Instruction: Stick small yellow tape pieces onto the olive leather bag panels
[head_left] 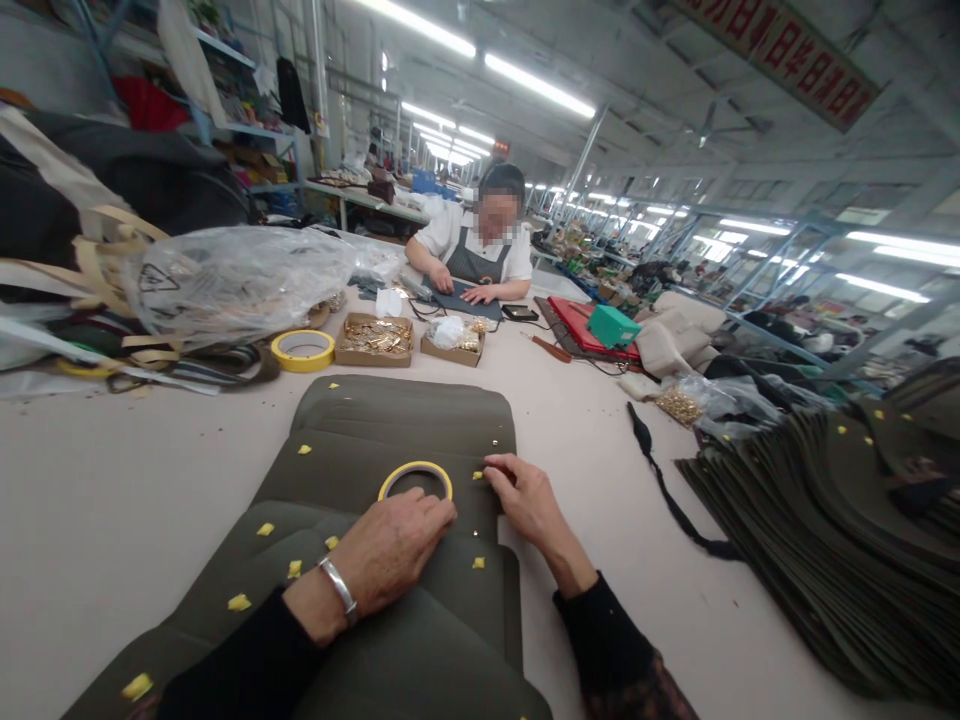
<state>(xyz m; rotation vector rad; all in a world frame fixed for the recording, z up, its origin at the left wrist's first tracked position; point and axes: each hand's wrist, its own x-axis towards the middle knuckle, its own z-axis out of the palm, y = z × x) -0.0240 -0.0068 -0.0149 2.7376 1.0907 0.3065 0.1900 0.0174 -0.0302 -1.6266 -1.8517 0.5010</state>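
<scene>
Dark olive fabric panels lie overlapped on the table, dotted with small yellow tape pieces. My left hand, with a silver bracelet at the wrist, is closed on the near edge of a yellow tape roll above the panels. At the panels' right edge, my right hand has its thumb and index finger together beside a small yellow tape piece. Whatever sits between those fingertips is too small to make out. Small metal studs show near that edge.
Behind the panels are another tape roll, a box of gold metal parts and a smaller box. A plastic bag lies left; stacked olive panels and a black strap lie right. A person works across the table.
</scene>
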